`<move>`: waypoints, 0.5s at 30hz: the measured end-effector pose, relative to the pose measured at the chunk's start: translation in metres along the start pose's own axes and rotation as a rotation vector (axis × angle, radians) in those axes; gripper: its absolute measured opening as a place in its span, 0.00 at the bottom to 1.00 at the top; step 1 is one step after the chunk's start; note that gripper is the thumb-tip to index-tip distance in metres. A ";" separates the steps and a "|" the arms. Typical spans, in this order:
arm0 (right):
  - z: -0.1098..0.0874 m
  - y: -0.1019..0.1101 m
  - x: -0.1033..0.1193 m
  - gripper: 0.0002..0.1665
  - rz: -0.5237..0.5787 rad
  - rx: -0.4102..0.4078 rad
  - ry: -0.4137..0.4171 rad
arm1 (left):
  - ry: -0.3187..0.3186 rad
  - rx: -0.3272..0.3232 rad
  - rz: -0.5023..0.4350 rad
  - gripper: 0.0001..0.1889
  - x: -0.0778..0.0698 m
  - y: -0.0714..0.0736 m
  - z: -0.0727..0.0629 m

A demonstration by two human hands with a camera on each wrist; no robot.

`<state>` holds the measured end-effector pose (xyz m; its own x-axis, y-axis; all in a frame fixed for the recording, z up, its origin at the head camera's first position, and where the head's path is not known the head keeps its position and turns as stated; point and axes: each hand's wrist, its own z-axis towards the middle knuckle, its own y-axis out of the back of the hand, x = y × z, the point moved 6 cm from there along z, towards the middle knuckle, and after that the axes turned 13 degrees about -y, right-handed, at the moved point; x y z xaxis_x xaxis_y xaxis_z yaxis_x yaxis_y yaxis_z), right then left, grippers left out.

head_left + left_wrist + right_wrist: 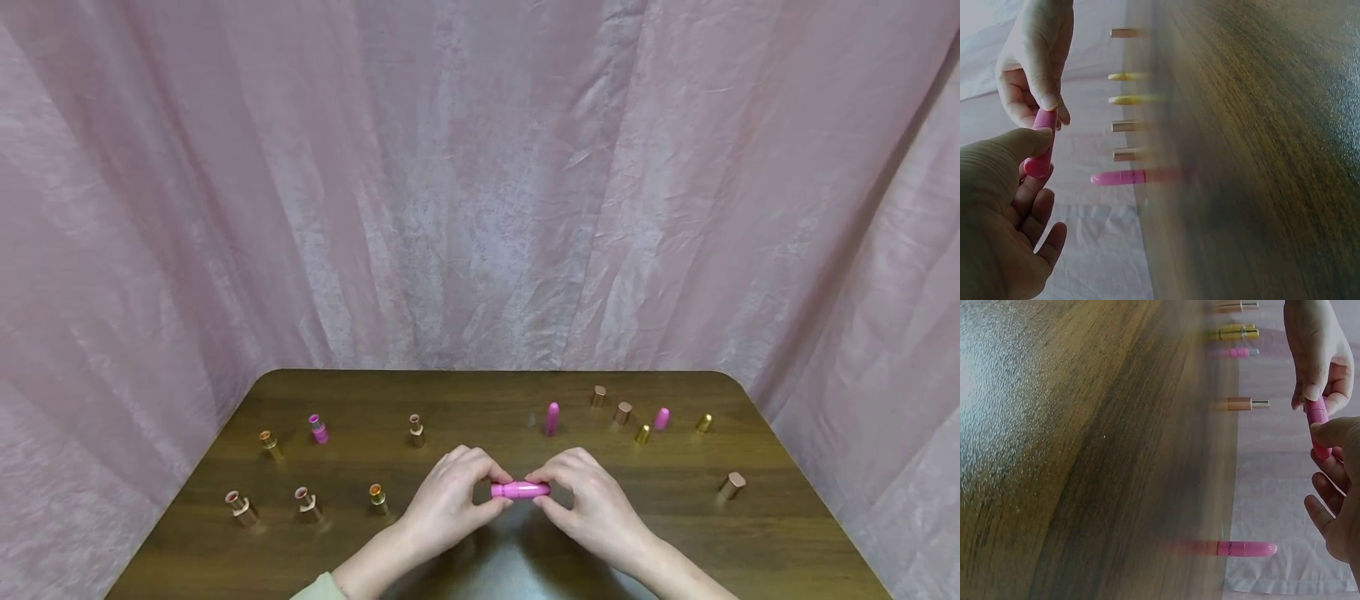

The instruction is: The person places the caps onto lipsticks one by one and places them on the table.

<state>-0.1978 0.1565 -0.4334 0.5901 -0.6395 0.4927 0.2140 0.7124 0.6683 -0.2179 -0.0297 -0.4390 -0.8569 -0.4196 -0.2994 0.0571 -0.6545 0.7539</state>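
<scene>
A pink lipstick tube (521,490) lies level between my two hands, above the front middle of the table. My left hand (448,493) pinches its base end between thumb and fingertips. From the other side, my right hand (592,502) pinches the rounded cap end the same way. The left wrist view shows the tube (1037,165) with both thumbs on it; cap and base look joined, with only a thin seam visible in the right wrist view on the tube (1317,411). Part of the tube is hidden under the fingers.
Capless bases stand at left: gold (271,447), pink (320,432), rose gold (417,433), and more in front. A closed pink lipstick (552,419) stands behind my right hand. Caps stand at right: rose gold (623,413), gold (642,434), pink (662,418), rose gold (732,485).
</scene>
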 end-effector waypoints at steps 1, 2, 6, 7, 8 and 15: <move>0.000 0.000 -0.001 0.21 -0.004 0.001 -0.002 | 0.000 0.001 -0.002 0.12 0.000 0.000 0.000; 0.000 0.000 -0.001 0.21 -0.006 0.004 -0.003 | 0.001 0.003 -0.001 0.12 0.000 -0.001 0.001; 0.000 0.000 -0.002 0.19 -0.014 0.008 -0.007 | -0.006 0.008 0.008 0.12 -0.001 -0.001 0.001; 0.000 0.000 -0.002 0.19 -0.013 0.007 -0.006 | -0.010 0.009 0.010 0.12 -0.001 -0.001 0.002; -0.001 0.000 -0.001 0.20 -0.012 0.001 0.004 | -0.014 0.009 0.011 0.12 -0.002 -0.001 0.002; -0.002 0.000 0.002 0.20 -0.004 -0.014 0.039 | -0.016 0.013 0.008 0.12 -0.003 -0.001 0.000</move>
<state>-0.1951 0.1564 -0.4336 0.6193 -0.6308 0.4676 0.2269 0.7138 0.6625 -0.2155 -0.0277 -0.4386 -0.8644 -0.4147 -0.2842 0.0571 -0.6427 0.7640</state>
